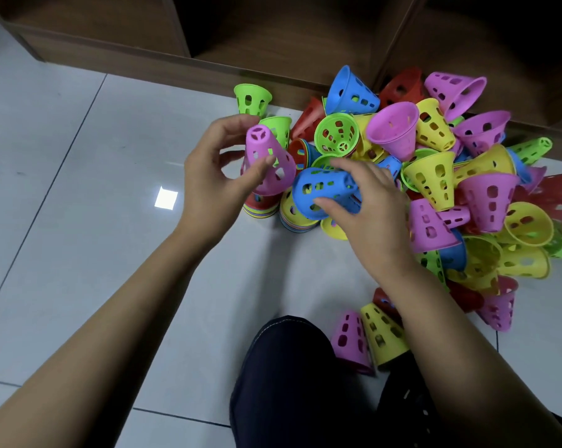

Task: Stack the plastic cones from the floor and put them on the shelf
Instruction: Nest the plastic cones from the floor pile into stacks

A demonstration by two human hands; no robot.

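A big heap of perforated plastic cones [460, 176] in pink, yellow, blue, green and red lies on the floor against the wooden shelf [137, 50]. My left hand [215, 176] pinches a pink cone [268, 163], tip up, over a short multicoloured stack [261, 206]. Beside it my right hand [366, 205] grips a blue cone [321, 192] lying on its side above a second stack [292, 218]. Two green cones [252, 98] stand apart near the shelf base.
The shelf's open compartments [273, 30] run along the top of the view. A pink cone [350, 341] and a yellow cone [383, 334] lie near my dark-trousered knee [289, 376]. Grey floor tiles [79, 189] spread out to the left.
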